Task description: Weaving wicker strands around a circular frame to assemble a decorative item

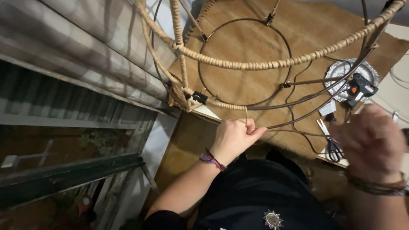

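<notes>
A dark metal wire frame [245, 64] of rings and ribs hangs in front of me, partly wrapped in tan rope [260, 65]. My left hand [235, 137] pinches a thin strand of rope just under the frame's lower ring. My right hand [370, 142] is blurred at the right, its fingers curled; I cannot tell whether it holds anything. Black clips [199, 97] pin the rope to the frame.
A woven tan mat [255, 38] covers the table. On it lie scissors [331, 142], a black and orange glue gun [358, 88] on a silver plate [336, 70], and a cable. A striped wall and a window [64, 140] fill the left.
</notes>
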